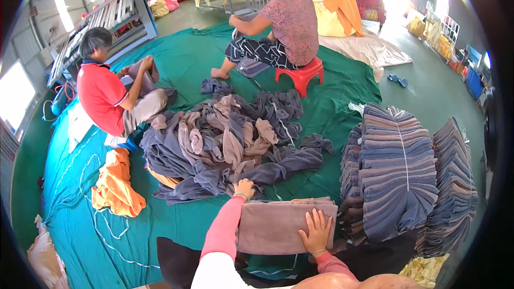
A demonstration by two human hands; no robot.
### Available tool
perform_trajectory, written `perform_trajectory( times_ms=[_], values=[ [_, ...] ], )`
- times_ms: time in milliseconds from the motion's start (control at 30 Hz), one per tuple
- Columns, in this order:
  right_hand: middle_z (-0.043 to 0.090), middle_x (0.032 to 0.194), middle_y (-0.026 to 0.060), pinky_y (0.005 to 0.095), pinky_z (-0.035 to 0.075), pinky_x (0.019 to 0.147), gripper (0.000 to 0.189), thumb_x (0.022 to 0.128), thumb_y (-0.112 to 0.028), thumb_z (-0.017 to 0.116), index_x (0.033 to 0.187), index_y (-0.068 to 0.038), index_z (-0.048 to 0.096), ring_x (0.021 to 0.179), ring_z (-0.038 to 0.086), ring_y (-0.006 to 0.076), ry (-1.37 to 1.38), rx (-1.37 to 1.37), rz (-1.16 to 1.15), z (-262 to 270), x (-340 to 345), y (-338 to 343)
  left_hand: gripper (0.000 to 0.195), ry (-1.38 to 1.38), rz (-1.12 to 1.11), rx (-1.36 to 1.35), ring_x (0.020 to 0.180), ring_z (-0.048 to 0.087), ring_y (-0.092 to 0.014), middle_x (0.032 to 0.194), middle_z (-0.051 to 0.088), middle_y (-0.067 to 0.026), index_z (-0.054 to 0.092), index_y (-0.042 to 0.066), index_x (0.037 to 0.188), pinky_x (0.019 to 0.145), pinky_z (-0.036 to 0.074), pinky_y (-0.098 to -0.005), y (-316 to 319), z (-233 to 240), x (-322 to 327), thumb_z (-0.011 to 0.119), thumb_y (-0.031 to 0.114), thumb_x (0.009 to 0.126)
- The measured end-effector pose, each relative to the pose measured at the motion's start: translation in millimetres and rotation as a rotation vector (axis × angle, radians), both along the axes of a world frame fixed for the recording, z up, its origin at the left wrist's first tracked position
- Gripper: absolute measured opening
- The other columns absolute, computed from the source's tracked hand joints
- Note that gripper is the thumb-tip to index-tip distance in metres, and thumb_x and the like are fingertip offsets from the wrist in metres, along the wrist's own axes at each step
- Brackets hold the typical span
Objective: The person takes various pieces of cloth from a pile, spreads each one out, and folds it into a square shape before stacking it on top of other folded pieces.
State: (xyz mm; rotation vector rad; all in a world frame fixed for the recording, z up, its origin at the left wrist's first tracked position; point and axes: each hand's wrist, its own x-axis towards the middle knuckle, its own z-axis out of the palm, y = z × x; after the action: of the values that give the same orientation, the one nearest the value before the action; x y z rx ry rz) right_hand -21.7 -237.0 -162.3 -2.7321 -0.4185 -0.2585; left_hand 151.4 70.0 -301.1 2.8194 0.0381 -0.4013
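My right hand (317, 230) lies flat with spread fingers on a folded brown cloth (273, 226). That cloth tops a low stack of folded pieces in front of me. Beyond the stack, my left hand (244, 188) reaches to the near edge of a heap of loose cloths (225, 136). Its fingers are bent at a grey cloth (281, 166), and whether they grip it is hidden. The heap mixes crumpled grey and brown fabric.
Tied bundles of folded cloths (397, 168) stand at my right on a green ground sheet (176, 233). An orange cloth (118, 186) and white cord lie left. One person (102, 92) holds a cloth; another (289, 20) sits on a red stool (301, 76).
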Motion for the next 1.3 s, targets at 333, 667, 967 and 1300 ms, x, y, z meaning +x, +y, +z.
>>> perform_trajectory(
  times_ms=[333,667,967,1300],
  values=[
    [0.039,0.132,0.0121,0.0579,0.013,0.102,0.060,0.075,-0.037,0.060,0.126,-0.011,0.044,0.126,0.029,0.0312,-0.027,0.037,-0.013,3,8,-3,0.027,-0.576,-0.050,-0.659,0.082,0.058,-0.033,0.086,0.059,-0.0194,0.052,0.002,0.096,0.071,0.044,-0.0353,-28,216,27,0.057,0.024,0.082],
    [0.052,0.117,0.0095,0.0428,0.029,0.097,0.064,0.060,-0.017,0.071,0.119,-0.007,0.048,0.113,0.044,0.0250,-0.122,0.318,0.546,155,104,2,0.009,0.200,-0.380,-1.592,0.077,0.049,-0.003,0.083,0.054,0.0039,0.054,0.005,0.095,0.069,0.041,-0.0194,-115,404,-89,0.053,0.012,0.088],
    [0.061,0.101,0.0078,0.0310,0.046,0.084,0.028,0.082,-0.009,0.051,0.109,-0.003,0.055,0.094,0.059,0.0187,1.043,1.849,0.510,269,126,0,0.066,0.956,-0.171,-2.149,0.113,0.048,-0.025,0.121,0.053,-0.0058,0.046,0.015,0.124,0.098,0.028,-0.0496,-69,329,-66,0.026,0.064,0.085],
    [0.057,0.103,0.0026,0.0266,0.044,0.082,0.047,0.071,0.001,0.065,0.114,-0.003,0.049,0.092,0.055,0.0130,0.642,1.560,0.367,249,86,-11,0.045,0.095,-0.261,-1.618,0.114,0.045,-0.014,0.123,0.049,-0.0060,0.040,0.001,0.128,0.098,0.033,-0.0291,-106,382,-132,0.048,0.026,0.092]
  ],
)
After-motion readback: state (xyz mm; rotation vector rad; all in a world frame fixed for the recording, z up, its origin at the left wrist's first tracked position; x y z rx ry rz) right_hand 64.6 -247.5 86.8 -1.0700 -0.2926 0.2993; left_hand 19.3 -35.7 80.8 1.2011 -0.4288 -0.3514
